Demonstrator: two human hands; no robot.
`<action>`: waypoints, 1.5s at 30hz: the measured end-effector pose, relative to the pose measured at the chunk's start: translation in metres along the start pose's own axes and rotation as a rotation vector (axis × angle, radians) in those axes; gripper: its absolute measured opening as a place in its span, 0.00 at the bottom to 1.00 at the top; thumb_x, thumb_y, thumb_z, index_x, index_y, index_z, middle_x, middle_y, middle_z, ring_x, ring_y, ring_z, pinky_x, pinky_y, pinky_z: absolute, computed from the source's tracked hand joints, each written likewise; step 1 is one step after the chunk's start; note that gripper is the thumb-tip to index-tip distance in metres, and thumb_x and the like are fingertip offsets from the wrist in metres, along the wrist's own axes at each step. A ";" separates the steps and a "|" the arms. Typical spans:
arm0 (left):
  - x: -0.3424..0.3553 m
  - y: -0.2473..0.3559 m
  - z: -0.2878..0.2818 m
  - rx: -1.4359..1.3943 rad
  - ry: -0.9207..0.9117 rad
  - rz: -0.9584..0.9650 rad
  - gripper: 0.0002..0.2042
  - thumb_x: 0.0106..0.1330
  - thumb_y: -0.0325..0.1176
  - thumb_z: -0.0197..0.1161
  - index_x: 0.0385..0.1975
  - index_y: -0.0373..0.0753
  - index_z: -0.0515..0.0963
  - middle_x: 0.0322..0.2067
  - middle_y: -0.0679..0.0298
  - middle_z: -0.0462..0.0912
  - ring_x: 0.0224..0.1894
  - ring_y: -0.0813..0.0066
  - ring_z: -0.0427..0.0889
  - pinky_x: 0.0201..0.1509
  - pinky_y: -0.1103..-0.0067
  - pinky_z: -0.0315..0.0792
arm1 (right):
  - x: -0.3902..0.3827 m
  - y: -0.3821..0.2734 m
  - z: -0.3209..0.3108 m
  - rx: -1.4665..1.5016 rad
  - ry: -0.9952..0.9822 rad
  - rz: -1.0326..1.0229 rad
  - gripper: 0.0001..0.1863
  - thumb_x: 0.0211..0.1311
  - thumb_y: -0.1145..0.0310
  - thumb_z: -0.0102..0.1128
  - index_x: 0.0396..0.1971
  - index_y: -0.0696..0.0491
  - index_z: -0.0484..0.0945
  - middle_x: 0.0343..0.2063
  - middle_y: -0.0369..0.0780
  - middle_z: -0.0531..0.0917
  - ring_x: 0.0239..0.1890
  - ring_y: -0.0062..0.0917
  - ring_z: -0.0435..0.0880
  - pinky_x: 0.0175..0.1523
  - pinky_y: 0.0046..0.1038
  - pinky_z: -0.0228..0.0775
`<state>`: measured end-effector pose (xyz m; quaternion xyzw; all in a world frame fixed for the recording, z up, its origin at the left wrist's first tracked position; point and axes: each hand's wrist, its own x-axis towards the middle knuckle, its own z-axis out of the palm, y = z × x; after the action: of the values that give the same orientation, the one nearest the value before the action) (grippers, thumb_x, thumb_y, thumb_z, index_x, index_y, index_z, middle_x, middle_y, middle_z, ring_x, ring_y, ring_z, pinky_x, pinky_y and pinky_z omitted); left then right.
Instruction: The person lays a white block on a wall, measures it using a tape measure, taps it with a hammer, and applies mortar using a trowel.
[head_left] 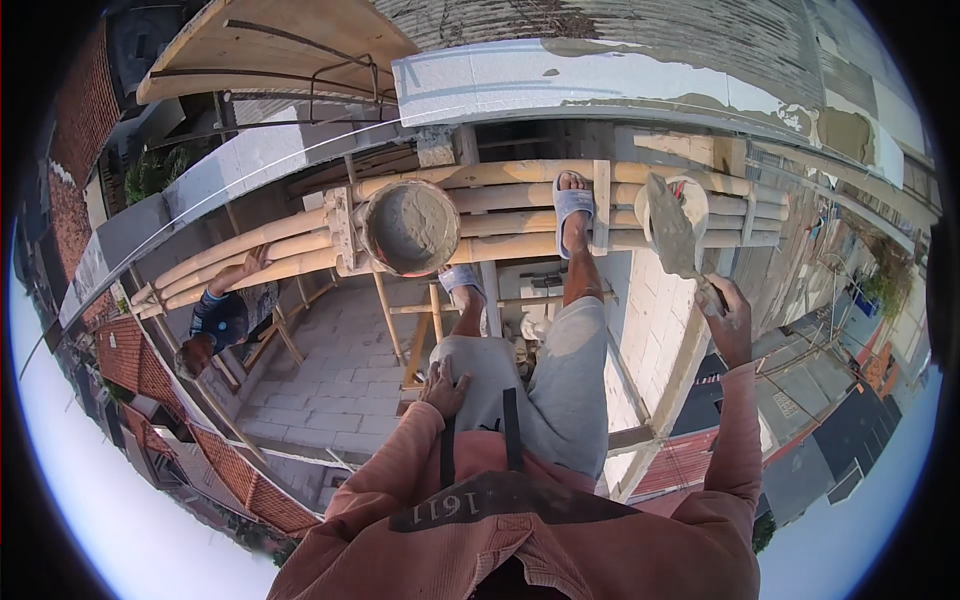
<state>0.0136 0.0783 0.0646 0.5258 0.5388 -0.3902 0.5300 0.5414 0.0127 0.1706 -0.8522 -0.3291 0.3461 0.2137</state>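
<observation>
My right hand (727, 318) grips the handle of a mortar-covered trowel (668, 221), whose grey-coated blade is over a white bucket (642, 200) on the bamboo planking (520, 192). My left hand (443, 386) rests on my left thigh with fingers spread, holding nothing. A round bucket of grey wet mortar (410, 225) stands on the bamboo to the left of my sandalled feet (574, 215). Ahead of me runs a white block wall (600, 75), with grey mortar smeared along parts of it.
A co-worker (215, 320) is below at the left, a hand on the bamboo. A wooden board with bent rebar (270, 45) sits at the upper left. Beneath the planking are scaffold poles (390, 320) and a tiled-looking lower level (330, 370); rooftops (150, 360) lie beyond the drop.
</observation>
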 end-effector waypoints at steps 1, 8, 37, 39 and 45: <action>-0.004 -0.006 0.001 -0.040 0.027 -0.039 0.41 0.69 0.59 0.51 0.74 0.38 0.48 0.72 0.40 0.50 0.74 0.42 0.49 0.77 0.62 0.48 | 0.005 -0.020 0.032 -0.027 -0.161 -0.082 0.21 0.61 0.63 0.68 0.50 0.57 0.78 0.41 0.43 0.83 0.44 0.29 0.82 0.51 0.27 0.72; -0.022 -0.016 0.016 -0.120 -0.022 -0.144 0.42 0.68 0.63 0.47 0.76 0.48 0.44 0.76 0.48 0.42 0.77 0.48 0.44 0.77 0.59 0.46 | 0.066 -0.085 0.340 -0.246 -0.780 -0.178 0.22 0.64 0.57 0.58 0.49 0.59 0.78 0.43 0.51 0.83 0.50 0.45 0.81 0.56 0.35 0.71; 0.013 -0.132 0.116 -0.692 -0.130 -0.002 0.61 0.55 0.76 0.54 0.74 0.31 0.40 0.70 0.34 0.51 0.74 0.43 0.51 0.77 0.66 0.49 | -0.017 0.076 0.171 -0.456 -0.361 0.114 0.50 0.54 0.48 0.70 0.71 0.51 0.52 0.57 0.58 0.74 0.60 0.46 0.74 0.65 0.43 0.65; -0.004 -0.105 0.110 -0.728 -0.136 -0.042 0.60 0.56 0.73 0.57 0.74 0.31 0.38 0.70 0.33 0.53 0.73 0.43 0.54 0.76 0.67 0.51 | -0.028 -0.108 0.225 -0.811 -0.308 0.378 0.53 0.49 0.45 0.72 0.70 0.49 0.54 0.60 0.61 0.72 0.59 0.53 0.75 0.62 0.48 0.68; 0.028 -0.084 0.102 -0.728 -0.159 -0.219 0.64 0.49 0.68 0.67 0.75 0.38 0.32 0.70 0.34 0.50 0.73 0.41 0.54 0.75 0.63 0.54 | -0.039 -0.099 0.217 -0.925 -0.344 0.287 0.47 0.53 0.43 0.66 0.70 0.47 0.58 0.63 0.61 0.64 0.59 0.62 0.72 0.62 0.51 0.67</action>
<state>-0.0494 -0.0289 0.0116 0.2108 0.6524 -0.2672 0.6772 0.3209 0.0836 0.1017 -0.8250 -0.3578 0.3253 -0.2926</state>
